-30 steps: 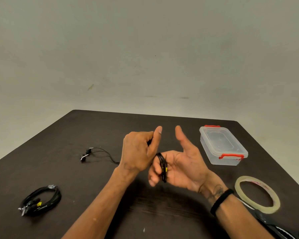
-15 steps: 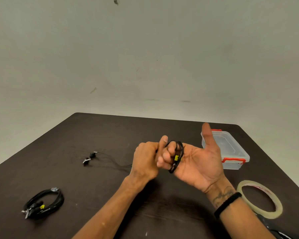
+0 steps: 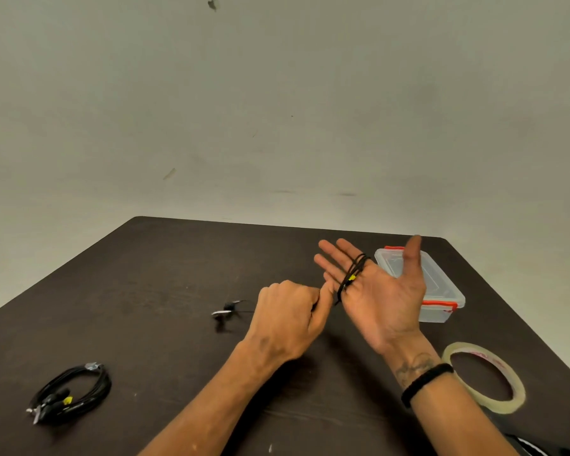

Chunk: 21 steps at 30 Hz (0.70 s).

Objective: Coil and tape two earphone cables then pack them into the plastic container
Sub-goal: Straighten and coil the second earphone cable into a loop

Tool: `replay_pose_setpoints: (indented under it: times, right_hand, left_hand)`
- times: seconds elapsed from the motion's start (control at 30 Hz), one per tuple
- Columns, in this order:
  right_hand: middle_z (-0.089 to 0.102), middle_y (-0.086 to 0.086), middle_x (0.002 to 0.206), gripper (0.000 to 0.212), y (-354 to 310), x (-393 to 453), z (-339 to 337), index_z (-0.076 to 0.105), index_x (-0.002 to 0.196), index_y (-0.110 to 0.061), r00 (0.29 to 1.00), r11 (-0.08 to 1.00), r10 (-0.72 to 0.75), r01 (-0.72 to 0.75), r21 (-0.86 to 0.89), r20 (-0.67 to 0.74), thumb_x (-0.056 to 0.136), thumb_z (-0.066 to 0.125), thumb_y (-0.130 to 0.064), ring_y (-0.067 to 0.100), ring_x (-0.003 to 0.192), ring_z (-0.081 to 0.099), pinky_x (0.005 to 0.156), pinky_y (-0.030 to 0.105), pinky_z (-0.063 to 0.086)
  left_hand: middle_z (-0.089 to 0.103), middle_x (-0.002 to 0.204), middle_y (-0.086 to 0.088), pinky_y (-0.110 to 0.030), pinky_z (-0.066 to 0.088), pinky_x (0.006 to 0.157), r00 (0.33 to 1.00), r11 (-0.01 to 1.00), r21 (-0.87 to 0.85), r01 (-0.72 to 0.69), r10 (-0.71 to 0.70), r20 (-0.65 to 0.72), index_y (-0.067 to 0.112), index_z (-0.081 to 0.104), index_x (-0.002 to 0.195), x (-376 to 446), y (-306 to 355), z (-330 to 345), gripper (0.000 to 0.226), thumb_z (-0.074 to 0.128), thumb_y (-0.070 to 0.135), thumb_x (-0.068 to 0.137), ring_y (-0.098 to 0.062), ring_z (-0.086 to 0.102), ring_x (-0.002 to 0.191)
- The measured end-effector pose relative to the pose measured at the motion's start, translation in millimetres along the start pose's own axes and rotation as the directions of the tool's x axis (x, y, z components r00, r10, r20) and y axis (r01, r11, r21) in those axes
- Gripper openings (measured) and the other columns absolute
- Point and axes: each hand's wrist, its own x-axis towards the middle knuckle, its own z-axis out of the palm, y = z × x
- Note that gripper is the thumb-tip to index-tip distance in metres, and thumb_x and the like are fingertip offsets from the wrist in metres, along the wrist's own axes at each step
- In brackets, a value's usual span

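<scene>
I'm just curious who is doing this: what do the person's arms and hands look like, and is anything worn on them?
Both forearms are bare, with no sleeves in view. The right hand has a black band around its wrist and a dark tattoo just above the band. The left hand and its wrist show no band, ring or marking. No gloves on either hand.

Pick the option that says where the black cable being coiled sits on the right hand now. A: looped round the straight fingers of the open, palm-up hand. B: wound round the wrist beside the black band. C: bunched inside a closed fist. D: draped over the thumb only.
A: the black cable loops round the straight fingers of the open, palm-up right hand, while the left hand pinches its trailing end.
</scene>
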Motion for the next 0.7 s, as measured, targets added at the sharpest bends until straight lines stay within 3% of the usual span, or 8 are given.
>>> replay_pose_setpoints:
  times: [0.17, 0.27, 0.33, 0.4, 0.47, 0.53, 0.63, 0.7]
  right_hand:
    - [0.07, 0.014, 0.137, 0.103, 18.1, -3.2, 6.5, 0.029, 0.16, -0.012, 1.0, 0.916, 0.022, -0.022, -0.402, -0.005, 0.087, 0.029, -0.086, 0.031, 0.13, 0.066, 0.119, 0.054, 0.039]
    - [0.067, 0.012, 0.142, 0.104, 23.2, -7.8, 13.5, 0.056, 0.147, -0.024, 0.998, 0.853, 0.059, -0.04, -0.521, 0.022, 0.072, 0.048, -0.096, 0.024, 0.138, 0.06, 0.123, 0.052, 0.036]
    - [0.06, 0.006, 0.151, 0.107, 26.4, -11.4, 14.2, 0.054, 0.147, -0.031, 0.994, 0.817, 0.104, -0.065, -0.573, 0.036, 0.065, 0.054, -0.1, 0.016, 0.144, 0.053, 0.127, 0.049, 0.03]
    - [0.06, -0.01, 0.148, 0.081, 30.6, -15.2, 14.4, 0.058, 0.135, -0.044, 0.993, 0.617, 0.067, 0.04, -0.786, 0.102, 0.077, 0.043, -0.098, 0.002, 0.14, 0.051, 0.128, 0.047, 0.028]
    - [0.061, -0.032, 0.118, 0.052, 35.5, -22.1, 18.7, 0.05, 0.114, -0.057, 0.971, 0.254, 0.107, 0.181, -0.95, 0.214, 0.087, 0.023, -0.092, -0.012, 0.118, 0.053, 0.127, 0.05, 0.023]
    - [0.054, -0.031, 0.099, 0.052, 39.6, -27.7, 23.1, 0.046, 0.103, -0.05, 0.946, -0.026, 0.171, 0.285, -0.958, 0.277, 0.088, 0.016, -0.091, -0.005, 0.109, 0.055, 0.128, 0.054, 0.013]
    - [0.061, -0.008, 0.092, 0.084, 46.0, -29.1, 17.6, 0.056, 0.091, -0.018, 0.925, -0.168, 0.182, 0.364, -0.916, 0.334, 0.087, 0.019, -0.093, 0.011, 0.093, 0.058, 0.119, 0.047, 0.03]
    - [0.06, -0.003, 0.087, 0.083, 46.5, -31.8, 20.5, 0.058, 0.09, -0.017, 0.918, -0.128, 0.162, 0.383, -0.915, 0.362, 0.087, 0.026, -0.093, 0.011, 0.083, 0.056, 0.093, 0.038, 0.049]
  left_hand:
    - [0.053, 0.05, 0.005, -0.036, 0.037, 0.042, 0.972, 0.985, -0.075, -0.153, 0.137, -0.191, 0.018, 0.052, 0.057, 6.5, 0.3, -13.9, 0.056, 0.046, 0.041, 0.107, -0.018, 0.047, 0.043]
    - [0.067, 0.06, 0.009, -0.03, 0.04, 0.044, 0.955, 0.977, -0.097, -0.189, 0.159, -0.252, 0.022, 0.067, 0.064, 6.4, -2.7, -19.2, 0.051, 0.049, 0.042, 0.107, -0.01, 0.054, 0.048]
    - [0.061, 0.055, 0.01, -0.026, 0.034, 0.043, 0.942, 0.982, -0.044, -0.185, 0.164, -0.292, 0.023, 0.066, 0.062, 8.2, -9.6, -23.9, 0.048, 0.055, 0.039, 0.105, -0.007, 0.045, 0.046]
    - [0.049, 0.049, 0.008, -0.025, 0.025, 0.045, 0.928, 0.988, 0.032, -0.148, 0.15, -0.34, 0.022, 0.05, 0.054, 11.6, -18.9, -28.5, 0.051, 0.061, 0.034, 0.102, -0.005, 0.03, 0.048]
    - [0.044, 0.047, 0.006, -0.026, 0.023, 0.046, 0.915, 0.993, 0.049, -0.111, 0.122, -0.385, 0.021, 0.042, 0.053, 13.8, -27.9, -32.4, 0.053, 0.068, 0.028, 0.098, -0.007, 0.027, 0.048]
    - [0.041, 0.045, 0.006, -0.029, 0.025, 0.042, 0.9, 0.997, 0.046, -0.059, 0.073, -0.431, 0.018, 0.041, 0.05, 15.7, -34.2, -35.1, 0.056, 0.068, 0.026, 0.099, -0.009, 0.03, 0.043]
    - [0.037, 0.043, 0.008, -0.033, 0.026, 0.038, 0.891, 0.998, 0.042, -0.042, 0.056, -0.45, 0.018, 0.042, 0.049, 18.1, -37.9, -38.9, 0.059, 0.062, 0.027, 0.103, -0.013, 0.031, 0.038]
    - [0.034, 0.044, 0.01, -0.032, 0.024, 0.038, 0.89, 1.0, 0.014, -0.017, 0.022, -0.455, 0.019, 0.04, 0.048, 19.0, -40.8, -41.8, 0.06, 0.061, 0.026, 0.104, -0.014, 0.03, 0.037]
